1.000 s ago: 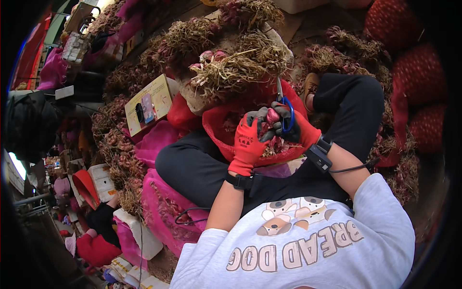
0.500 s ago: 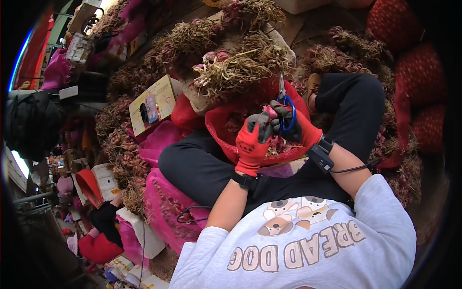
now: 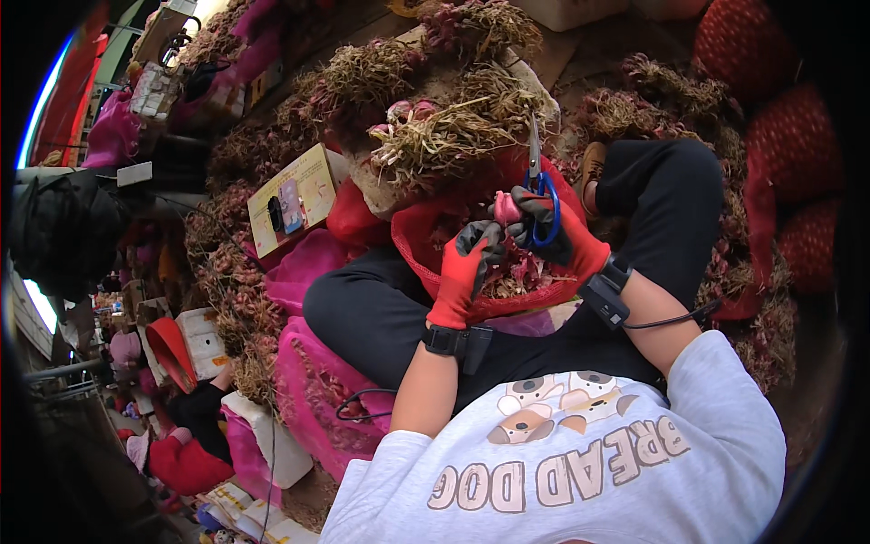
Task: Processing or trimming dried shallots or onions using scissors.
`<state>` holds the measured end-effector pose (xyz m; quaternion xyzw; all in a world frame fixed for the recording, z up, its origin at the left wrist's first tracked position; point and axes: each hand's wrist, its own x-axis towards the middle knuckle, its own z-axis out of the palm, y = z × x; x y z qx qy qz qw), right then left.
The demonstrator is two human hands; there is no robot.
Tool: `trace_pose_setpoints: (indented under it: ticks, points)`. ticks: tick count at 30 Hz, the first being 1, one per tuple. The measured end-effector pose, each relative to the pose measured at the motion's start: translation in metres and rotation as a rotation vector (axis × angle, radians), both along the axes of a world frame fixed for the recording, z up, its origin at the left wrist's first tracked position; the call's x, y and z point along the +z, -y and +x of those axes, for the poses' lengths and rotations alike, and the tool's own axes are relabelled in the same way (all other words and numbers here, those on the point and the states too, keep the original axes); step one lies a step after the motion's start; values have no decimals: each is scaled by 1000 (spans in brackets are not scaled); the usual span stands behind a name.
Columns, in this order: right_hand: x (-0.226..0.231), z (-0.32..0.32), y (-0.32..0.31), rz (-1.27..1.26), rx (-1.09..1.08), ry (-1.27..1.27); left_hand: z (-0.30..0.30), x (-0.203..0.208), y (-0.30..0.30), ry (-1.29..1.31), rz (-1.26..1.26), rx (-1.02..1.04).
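My right hand [image 3: 555, 227], in a red glove with dark grey fingers, grips scissors [image 3: 542, 186] with blue handles, their blades pointing away from me. A pink garlic bulb [image 3: 507, 209] rests at the fingertips of that same hand. Close beside the bulb is my left hand [image 3: 475, 254], gloved alike, its fingers curled; what they pinch, if anything, is hidden. Under both hands a red mesh bag [image 3: 412, 238] lies open between my legs, with pinkish skins and scraps inside. Beyond it, bundles of garlic with dry stalks [image 3: 458, 127] are heaped on a pale slab [image 3: 373, 189].
A yellowish box [image 3: 313, 177] with a phone [image 3: 290, 207] on it stands left of the bag. Pink netting [image 3: 313, 390] lies by my left leg. More garlic piles [image 3: 231, 281] spread to both sides. Full red mesh sacks [image 3: 793, 150] stand at right. Another person in red [image 3: 190, 462] sits far left.
My left hand has drawn back slightly toward me and left, showing more of the bulb. The right hand keeps the scissors, their blades now a little higher in view.
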<state>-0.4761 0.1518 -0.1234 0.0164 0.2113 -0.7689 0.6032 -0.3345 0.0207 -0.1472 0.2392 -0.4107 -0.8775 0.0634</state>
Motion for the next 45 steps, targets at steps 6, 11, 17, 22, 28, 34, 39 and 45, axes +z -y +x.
trace_pose_setpoints:
  ticks: [6,11,17,22,28,34,39,45]
  points:
    - [-2,2,-1,181,-39,-351,-14,40,-28,-55,-356,210]
    - [8,9,-5,148,-15,-634,-4,26,-8,-152,-153,32]
    - [24,1,-3,259,-34,-653,-2,22,-4,-208,227,91]
    - [20,7,-4,247,-50,-690,-10,27,-6,-55,-875,-21]
    - [11,6,-7,280,7,-639,-11,43,-14,91,-152,174]
    - [5,10,-3,329,15,-924,-4,16,-6,84,-182,181]
    - [10,23,4,286,22,-1071,-1,-3,-13,89,-241,238]
    - [1,22,5,300,46,-1078,3,9,-11,239,-116,74]
